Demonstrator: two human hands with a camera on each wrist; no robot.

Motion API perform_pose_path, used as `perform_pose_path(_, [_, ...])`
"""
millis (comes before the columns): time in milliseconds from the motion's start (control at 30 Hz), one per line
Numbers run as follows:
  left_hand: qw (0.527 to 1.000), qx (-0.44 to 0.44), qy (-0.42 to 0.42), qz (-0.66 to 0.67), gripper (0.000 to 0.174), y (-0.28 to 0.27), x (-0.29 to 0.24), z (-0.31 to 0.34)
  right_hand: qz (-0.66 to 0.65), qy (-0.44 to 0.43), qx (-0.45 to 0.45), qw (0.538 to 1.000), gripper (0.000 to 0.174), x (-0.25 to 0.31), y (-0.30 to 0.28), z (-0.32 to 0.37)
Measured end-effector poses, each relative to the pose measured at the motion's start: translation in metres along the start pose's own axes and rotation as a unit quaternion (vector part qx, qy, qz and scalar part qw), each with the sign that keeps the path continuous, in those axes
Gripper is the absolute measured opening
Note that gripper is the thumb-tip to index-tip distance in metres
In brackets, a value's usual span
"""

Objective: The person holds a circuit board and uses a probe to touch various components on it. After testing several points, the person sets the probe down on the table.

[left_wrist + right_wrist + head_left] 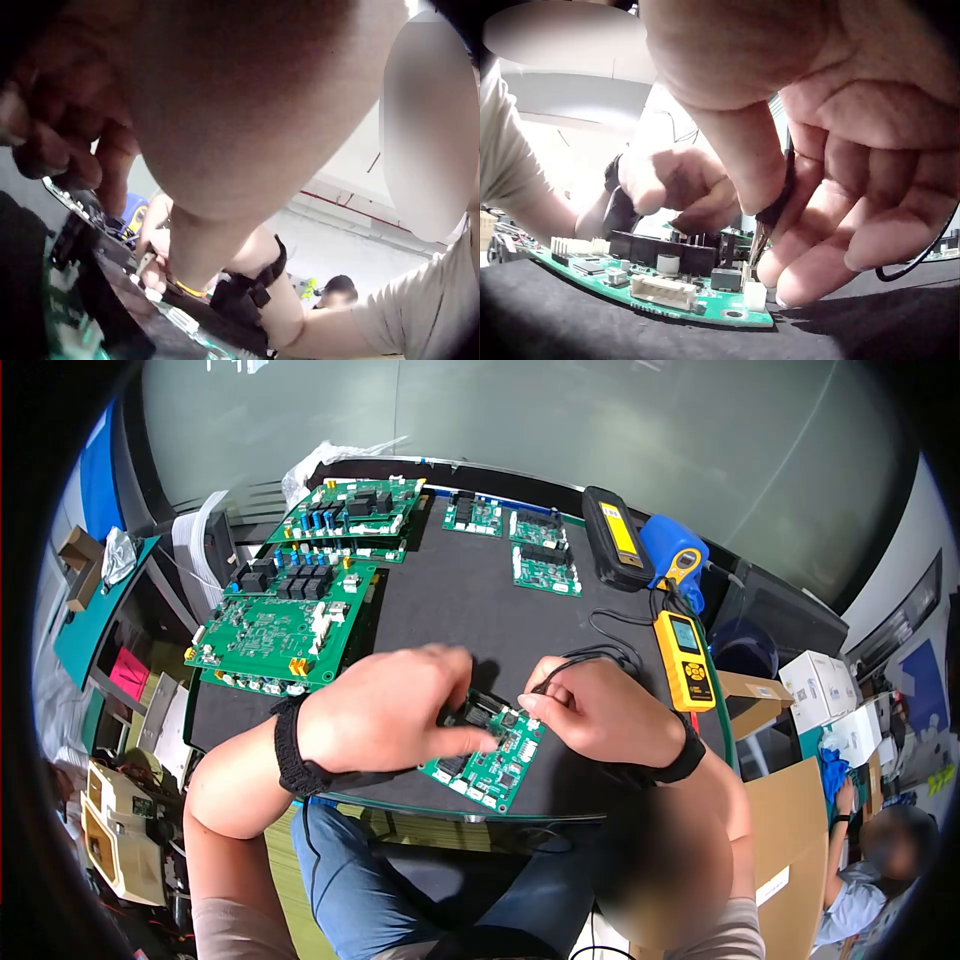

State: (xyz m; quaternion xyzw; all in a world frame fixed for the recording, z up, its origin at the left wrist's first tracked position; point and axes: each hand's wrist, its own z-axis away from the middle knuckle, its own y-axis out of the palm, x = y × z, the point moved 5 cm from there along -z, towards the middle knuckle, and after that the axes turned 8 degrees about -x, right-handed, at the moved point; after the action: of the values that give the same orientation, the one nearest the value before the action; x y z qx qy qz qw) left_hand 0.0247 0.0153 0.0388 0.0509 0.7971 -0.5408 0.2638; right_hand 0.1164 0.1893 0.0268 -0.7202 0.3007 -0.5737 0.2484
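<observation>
A small green circuit board [490, 768] lies tilted to the viewer at the table's front. My right hand [610, 712] pinches the dark end of a thin cable [775, 206] between thumb and fingers; its fine wires come down beside a white connector [755, 295] at the board's corner. Whether they touch it is unclear. Over the board's other side hovers my left hand [385, 708], thumb stretched out and fingers loosely bent. In the right wrist view the left fingertips are close above a long black connector [660, 253]; nothing held shows.
Large green boards [270, 635] are stacked at the left. Several small boards [545, 568] lie at the back. On the right are a yellow meter [684, 660] with black leads, a black case [612, 540] and a blue device [672, 550]. A cardboard box [790, 840] stands beyond the table.
</observation>
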Motion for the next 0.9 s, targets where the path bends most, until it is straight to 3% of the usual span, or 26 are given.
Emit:
perform_pose_path(67, [0.996,0.069,-0.019,-0.046,0.053,0.007,-0.005,0.004,0.003,0.029,0.015,0.999,0.026,0.000,0.000,0.000])
perform_pose_path(333, [0.991,0.087,-0.008,-0.098,0.039,0.011,-0.005,0.006,0.018,0.036,0.041,0.998,0.021,0.002,-0.001,0.001])
perform_pose_path(400, [0.995,-0.006,0.027,-0.095,0.030,0.011,0.000,0.004,0.022,0.040,0.053,0.998,0.020,0.006,-0.001,0.002])
perform_pose_path(700, [0.998,-0.059,0.008,-0.012,0.027,0.000,0.003,-0.005,-0.009,0.057,0.044,0.997,0.014,0.017,0.000,0.005])
perform_pose_path(767, [0.999,-0.040,-0.033,-0.016,0.026,0.000,0.004,-0.005,-0.008,-0.151,-0.015,0.988,0.010,0.022,0.005,0.004])
perform_pose_path(833, [0.999,-0.025,-0.034,-0.013,0.026,0.002,0.006,-0.005,-0.006,-0.148,-0.015,0.989,0.004,0.021,0.012,0.002])
perform_pose_path(900, [0.999,-0.010,-0.033,-0.012,0.027,0.004,0.008,-0.006,0.042,-0.214,-0.050,0.975,0.002,0.024,0.014,0.000])
